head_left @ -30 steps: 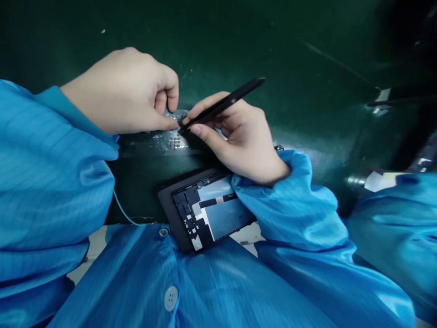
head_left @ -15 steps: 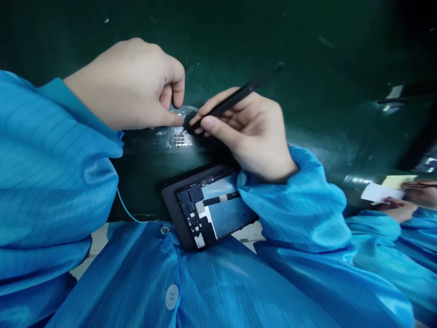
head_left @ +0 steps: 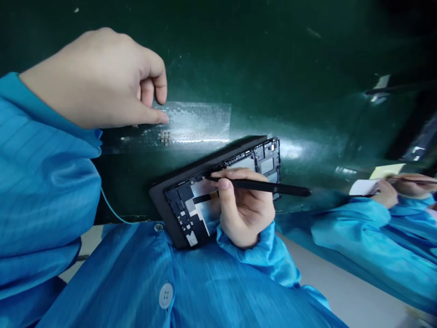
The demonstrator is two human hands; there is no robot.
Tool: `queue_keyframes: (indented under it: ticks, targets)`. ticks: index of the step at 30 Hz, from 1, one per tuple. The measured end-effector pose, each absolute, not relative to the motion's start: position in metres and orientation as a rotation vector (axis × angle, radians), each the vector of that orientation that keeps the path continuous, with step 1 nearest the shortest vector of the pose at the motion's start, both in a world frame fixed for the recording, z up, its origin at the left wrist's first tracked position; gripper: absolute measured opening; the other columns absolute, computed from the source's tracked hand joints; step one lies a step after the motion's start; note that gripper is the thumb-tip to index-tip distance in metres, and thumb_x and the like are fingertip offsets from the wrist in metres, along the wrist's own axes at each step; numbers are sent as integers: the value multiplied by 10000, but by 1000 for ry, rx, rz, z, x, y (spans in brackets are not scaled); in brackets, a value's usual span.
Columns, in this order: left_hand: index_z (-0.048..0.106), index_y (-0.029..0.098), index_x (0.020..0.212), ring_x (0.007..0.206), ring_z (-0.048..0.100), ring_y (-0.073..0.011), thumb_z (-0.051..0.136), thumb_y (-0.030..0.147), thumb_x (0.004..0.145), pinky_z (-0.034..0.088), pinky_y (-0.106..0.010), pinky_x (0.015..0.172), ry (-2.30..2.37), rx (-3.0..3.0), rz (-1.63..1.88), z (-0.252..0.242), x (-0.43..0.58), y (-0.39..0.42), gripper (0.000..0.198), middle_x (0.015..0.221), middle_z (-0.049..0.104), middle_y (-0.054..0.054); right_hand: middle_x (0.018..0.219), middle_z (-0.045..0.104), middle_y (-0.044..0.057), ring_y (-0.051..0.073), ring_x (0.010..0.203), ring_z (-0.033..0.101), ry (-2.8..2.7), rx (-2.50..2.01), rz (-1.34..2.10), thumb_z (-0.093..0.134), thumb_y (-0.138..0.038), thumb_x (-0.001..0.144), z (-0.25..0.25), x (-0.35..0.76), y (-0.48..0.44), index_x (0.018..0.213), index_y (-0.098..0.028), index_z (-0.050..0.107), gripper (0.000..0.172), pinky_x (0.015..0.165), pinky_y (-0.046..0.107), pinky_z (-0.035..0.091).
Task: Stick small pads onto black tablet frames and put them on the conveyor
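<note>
In my right hand (head_left: pixel 247 205) are black tweezers (head_left: pixel 273 186), pinched between thumb and fingers. Their tip is over the upper edge of an opened tablet (head_left: pixel 200 223), whose dark frame, flat cable and silvery-blue inner panel are exposed. The tablet lies tilted on a dark flat board (head_left: pixel 160 200) at the table's near edge. My left hand (head_left: pixel 105 82) has curled fingers, with the thumb on a clear plastic sheet (head_left: pixel 205 120). Small grey square pads (head_left: pixel 165 136) sit in a cluster on that sheet, just below the thumb. Whether the tweezers hold a piece is too small to tell.
The dark green tabletop (head_left: pixel 239 54) stretches away beyond my hands. To the right, another person's hands (head_left: pixel 387 193) hold a white card (head_left: pixel 363 187) near a yellow one (head_left: pixel 387 171). A dark object (head_left: pixel 414 127) stands at the far right. A thin blue cord (head_left: pixel 114 212) hangs by my left sleeve.
My right hand has moved with the tweezers from the grey pads on the sheet down to the tablet. My left hand stays at the sheet; the view has shifted slightly.
</note>
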State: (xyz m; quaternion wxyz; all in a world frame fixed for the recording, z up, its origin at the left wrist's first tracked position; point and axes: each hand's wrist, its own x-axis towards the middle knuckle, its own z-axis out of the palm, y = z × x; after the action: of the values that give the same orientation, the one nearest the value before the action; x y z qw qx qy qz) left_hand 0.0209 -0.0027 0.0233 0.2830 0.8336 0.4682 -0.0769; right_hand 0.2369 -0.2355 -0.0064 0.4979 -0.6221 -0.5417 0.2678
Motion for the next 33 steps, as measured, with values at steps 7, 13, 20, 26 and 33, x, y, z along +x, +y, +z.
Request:
queue_keyframes:
  ticks: [7, 13, 20, 26, 33]
  targets:
    - [735, 158, 1086, 1215, 769, -280, 324, 996, 751, 509, -612, 1219, 1280, 2237, -223, 17, 15, -1, 992, 908, 593, 81, 1084, 839, 66, 242, 997, 813, -1568, -1543, 660, 757, -118, 1000, 26, 247, -220, 1218, -271, 755, 267, 865, 435, 690]
    - [752, 144, 1024, 1235, 768, -303, 473, 921, 761, 490, -616, 1255, 1254, 2175, -186, 31, 24, -6, 867, 846, 592, 75, 1093, 853, 24, 253, 1026, 830, -1664, -1420, 1106, 869, -389, 993, 41, 257, -138, 1104, -299, 779, 169, 1007, 448, 720]
    - [762, 151, 1033, 1159, 775, -284, 755, 460, 810, 531, -626, 1210, 1236, 2155, -209, 41, 28, -10, 381, 811, 636, 99, 1104, 843, 19, 240, 1036, 820, -1725, -1279, 1258, 847, -489, 1001, 3, 246, -96, 1101, -306, 762, 225, 991, 409, 718]
    - [801, 182, 1060, 1162, 789, -301, 815, 320, 841, 535, -571, 1267, 1279, 2105, -191, 37, 25, -6, 260, 848, 686, 86, 1144, 846, 20, 250, 1061, 831, -1811, -1265, 1200, 825, -415, 1022, 4, 246, -98, 1119, -314, 753, 157, 983, 416, 728]
    - [804, 208, 1093, 951, 778, -224, 857, 408, 830, 615, -507, 1127, 1322, 2162, -244, 36, 26, -8, 334, 789, 689, 85, 1013, 846, 24, 225, 864, 830, -1553, -1269, 1219, 835, -511, 1010, 11, 256, -105, 1058, -284, 765, 242, 840, 412, 726]
